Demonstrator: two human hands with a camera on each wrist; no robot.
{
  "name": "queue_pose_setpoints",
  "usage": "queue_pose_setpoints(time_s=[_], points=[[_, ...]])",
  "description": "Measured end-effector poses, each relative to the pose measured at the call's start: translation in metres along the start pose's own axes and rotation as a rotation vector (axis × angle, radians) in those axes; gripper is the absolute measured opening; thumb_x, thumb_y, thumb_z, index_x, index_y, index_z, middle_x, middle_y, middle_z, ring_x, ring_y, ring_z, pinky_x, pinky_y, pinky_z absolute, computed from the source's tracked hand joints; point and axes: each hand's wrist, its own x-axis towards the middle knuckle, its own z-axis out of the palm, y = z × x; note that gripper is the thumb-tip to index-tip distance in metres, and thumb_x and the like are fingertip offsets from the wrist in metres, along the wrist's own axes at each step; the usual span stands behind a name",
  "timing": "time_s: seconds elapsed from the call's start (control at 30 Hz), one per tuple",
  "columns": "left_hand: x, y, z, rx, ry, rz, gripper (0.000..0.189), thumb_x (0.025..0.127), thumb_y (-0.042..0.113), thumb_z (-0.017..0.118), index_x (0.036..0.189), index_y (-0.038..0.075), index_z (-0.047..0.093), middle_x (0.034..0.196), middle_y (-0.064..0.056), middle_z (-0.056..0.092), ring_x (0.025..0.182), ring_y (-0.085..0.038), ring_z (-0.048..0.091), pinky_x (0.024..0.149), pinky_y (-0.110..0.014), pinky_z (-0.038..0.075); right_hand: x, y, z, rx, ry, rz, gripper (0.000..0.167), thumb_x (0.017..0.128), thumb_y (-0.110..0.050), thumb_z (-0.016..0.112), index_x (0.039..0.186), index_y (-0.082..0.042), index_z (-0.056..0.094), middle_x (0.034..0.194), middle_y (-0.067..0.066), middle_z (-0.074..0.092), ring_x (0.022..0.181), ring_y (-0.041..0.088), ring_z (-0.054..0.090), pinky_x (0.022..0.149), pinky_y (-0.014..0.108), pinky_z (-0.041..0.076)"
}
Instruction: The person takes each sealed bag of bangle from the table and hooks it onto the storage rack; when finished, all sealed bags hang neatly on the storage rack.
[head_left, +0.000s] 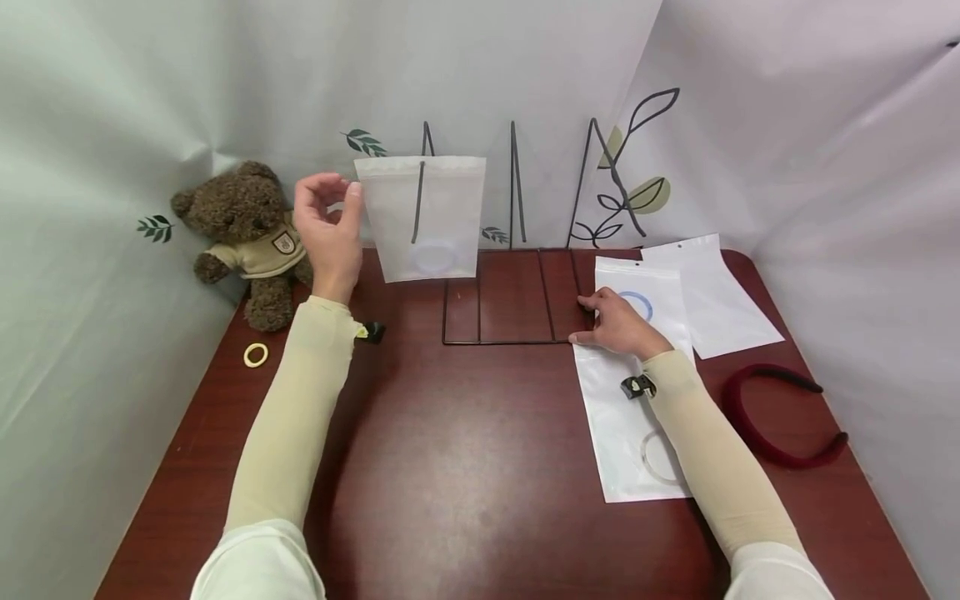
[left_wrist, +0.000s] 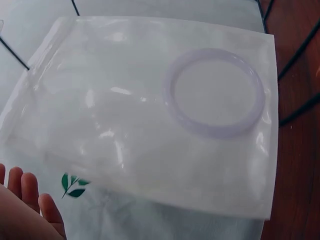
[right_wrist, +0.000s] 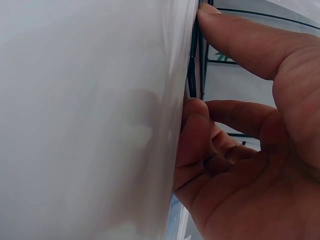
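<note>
A white zip bag [head_left: 442,200] hangs from one prong of a black wire rack [head_left: 517,342]. A pale lilac ring, perhaps a bangle [left_wrist: 214,131], shows through its lower part. Beside the bag's upper left edge is my left hand [head_left: 330,233], its fingers loosely bent around nothing; the left wrist view shows them apart from the bag. My right hand [head_left: 618,325] grips the rack's right front corner, thumb and fingers at the dark wire [right_wrist: 192,75] in the right wrist view. Under that hand lie white bags [head_left: 600,400] holding a blue ring [head_left: 637,302] and a clear ring [head_left: 647,458].
At the back left sits a brown teddy bear [head_left: 262,237], with a small yellow ring [head_left: 256,355] in front of it. Another white bag [head_left: 720,300] lies at the back right. A dark red headband [head_left: 738,417] rests near the table's right edge. Curtains surround the table [head_left: 465,467].
</note>
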Motion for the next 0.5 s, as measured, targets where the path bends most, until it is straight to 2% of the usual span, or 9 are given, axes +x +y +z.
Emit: queue_pose_setpoints(time_s=[0.1, 0.23, 0.37, 0.43, 0.5], points=[[-0.005, 0.009, -0.009, -0.003, -0.005, 0.027, 0.010, 0.095, 0.008, 0.074, 0.103, 0.008, 0.067, 0.095, 0.004, 0.063, 0.089, -0.011, 0.061, 0.079, -0.025, 0.045, 0.001, -0.002, -0.002, -0.001, 0.000, -0.001, 0.091, 0.088, -0.034, 0.087, 0.156, 0.009, 0.044, 0.143, 0.030, 0.050, 0.117, 0.040, 0.056, 0.106, 0.055, 0.045], [-0.012, 0.000, -0.022, 0.052, -0.040, 0.019, 0.004, 0.095, 0.009, 0.074, 0.098, 0.010, 0.071, 0.092, 0.006, 0.064, 0.083, -0.008, 0.060, 0.075, -0.024, 0.045, 0.003, -0.003, -0.003, 0.000, 0.003, -0.001, 0.090, 0.088, -0.032, 0.088, 0.155, 0.009, 0.045, 0.143, 0.030, 0.050, 0.120, 0.041, 0.055, 0.108, 0.055, 0.045], [-0.029, -0.008, -0.028, 0.157, -0.101, -0.035, 0.006, 0.096, 0.011, 0.075, 0.096, 0.016, 0.071, 0.091, 0.010, 0.065, 0.082, -0.006, 0.060, 0.078, -0.023, 0.047, 0.004, -0.003, -0.002, -0.007, -0.010, -0.008, 0.090, 0.089, -0.034, 0.087, 0.155, 0.009, 0.044, 0.144, 0.030, 0.050, 0.119, 0.040, 0.056, 0.106, 0.055, 0.046], [-0.040, -0.008, -0.027, 0.197, -0.153, -0.077, 0.005, 0.097, 0.012, 0.075, 0.098, 0.013, 0.071, 0.091, 0.010, 0.066, 0.082, -0.007, 0.060, 0.078, -0.023, 0.047, 0.003, -0.003, -0.003, -0.014, -0.018, -0.005, 0.091, 0.089, -0.035, 0.087, 0.155, 0.009, 0.044, 0.144, 0.030, 0.050, 0.119, 0.040, 0.056, 0.105, 0.055, 0.046], [-0.051, -0.009, -0.024, 0.231, -0.223, -0.121, 0.011, 0.097, 0.014, 0.076, 0.104, 0.007, 0.071, 0.093, 0.009, 0.067, 0.084, -0.009, 0.061, 0.078, -0.023, 0.048, 0.002, -0.003, -0.004, -0.020, -0.018, -0.001, 0.091, 0.089, -0.034, 0.087, 0.155, 0.010, 0.044, 0.144, 0.031, 0.050, 0.119, 0.041, 0.056, 0.105, 0.056, 0.046]])
